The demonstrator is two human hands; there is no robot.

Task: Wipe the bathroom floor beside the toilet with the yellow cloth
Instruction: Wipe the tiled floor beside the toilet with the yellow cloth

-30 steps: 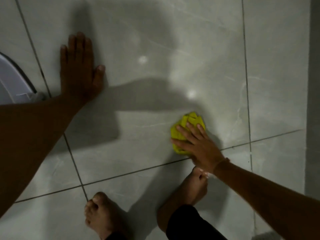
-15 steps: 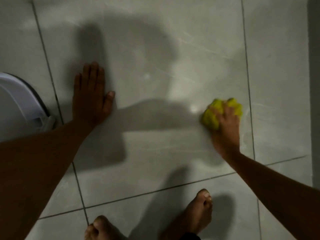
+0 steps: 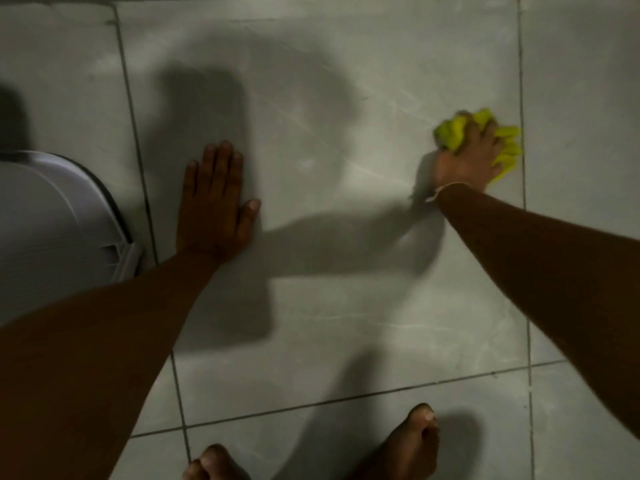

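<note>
The yellow cloth (image 3: 452,133) is bunched up on the grey tiled floor (image 3: 329,150) at the right, close to a grout line. My right hand (image 3: 465,157) presses down on it, fingers curled over the cloth, which sticks out on both sides of the hand. My left hand (image 3: 214,202) lies flat on the floor with its fingers together, palm down, holding nothing. It rests just right of the white toilet (image 3: 52,230), which shows at the left edge.
My two bare feet (image 3: 412,445) stand on the tiles at the bottom edge. Dark grout lines cross the floor. A wall edge runs along the top of the view. Shadows of my arms fall over the middle tile.
My right hand has swept the yellow cloth away from my feet, up and to the right across the tile. My left hand has stayed flat on the floor while the view shifted.
</note>
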